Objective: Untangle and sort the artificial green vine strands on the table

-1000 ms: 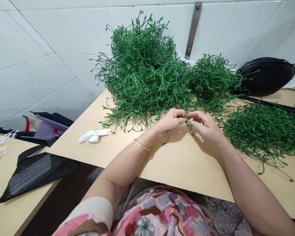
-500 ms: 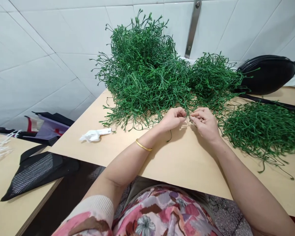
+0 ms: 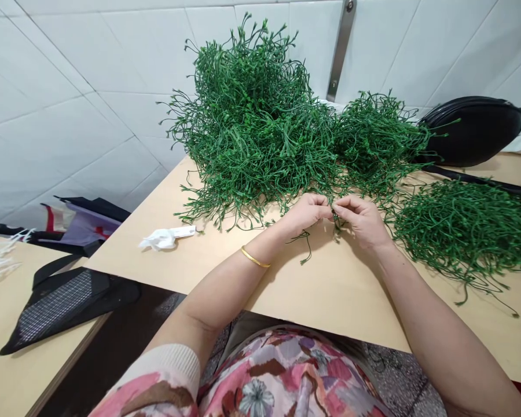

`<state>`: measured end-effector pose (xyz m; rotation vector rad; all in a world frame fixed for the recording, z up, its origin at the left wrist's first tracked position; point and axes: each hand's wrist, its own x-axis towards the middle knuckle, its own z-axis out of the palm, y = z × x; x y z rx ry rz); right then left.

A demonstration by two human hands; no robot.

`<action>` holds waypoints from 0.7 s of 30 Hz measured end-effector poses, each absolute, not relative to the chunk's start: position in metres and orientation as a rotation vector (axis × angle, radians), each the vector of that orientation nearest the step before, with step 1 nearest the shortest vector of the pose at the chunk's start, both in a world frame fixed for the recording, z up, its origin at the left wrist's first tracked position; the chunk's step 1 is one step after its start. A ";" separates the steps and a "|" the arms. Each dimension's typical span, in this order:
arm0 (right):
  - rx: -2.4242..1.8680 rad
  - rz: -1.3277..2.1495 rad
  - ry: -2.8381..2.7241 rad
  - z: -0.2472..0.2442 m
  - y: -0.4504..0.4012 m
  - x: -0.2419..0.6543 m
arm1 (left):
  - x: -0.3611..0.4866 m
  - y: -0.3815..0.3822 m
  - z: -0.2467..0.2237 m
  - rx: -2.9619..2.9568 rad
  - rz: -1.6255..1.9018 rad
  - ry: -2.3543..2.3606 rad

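Note:
My left hand (image 3: 308, 213) and my right hand (image 3: 362, 220) meet at the front of a tall heap of thin green stems (image 3: 260, 127). Both pinch green stems (image 3: 336, 220) between their fingertips, which almost touch. Some stem ends (image 3: 304, 237) hang out below my left hand over the tabletop. A smaller pile of green stems (image 3: 373, 139) lies behind my right hand. Another loose pile (image 3: 469, 226) is spread to the right of it. How the held stems are joined is too small to tell.
A crumpled white item (image 3: 162, 238) lies left of my left forearm on the wooden table (image 3: 147, 255). At the back right stands a black case (image 3: 473, 132). A black mesh bag (image 3: 56, 307) and white strands (image 3: 0, 260) rest on the lower-left table.
My hands have come closer together at the fingertips. More green stem now hangs below my left hand, and green tips show under my right fingers.

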<state>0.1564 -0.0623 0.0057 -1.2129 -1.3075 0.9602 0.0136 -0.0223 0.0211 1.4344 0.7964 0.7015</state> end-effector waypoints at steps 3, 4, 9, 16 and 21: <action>-1.288 0.940 -1.558 0.013 -0.066 0.158 | 0.011 -0.023 0.029 1.444 0.645 0.864; -1.313 0.887 -1.638 0.014 -0.067 0.159 | 0.010 -0.024 0.031 1.454 0.634 0.897; -1.398 0.725 -1.818 0.013 -0.067 0.162 | 0.011 -0.023 0.032 1.434 0.614 0.957; -1.452 0.507 -1.771 0.015 -0.069 0.158 | 0.008 -0.018 0.028 1.390 0.566 0.880; -1.446 0.600 -1.714 0.014 -0.069 0.158 | 0.009 -0.020 0.024 1.635 0.604 0.896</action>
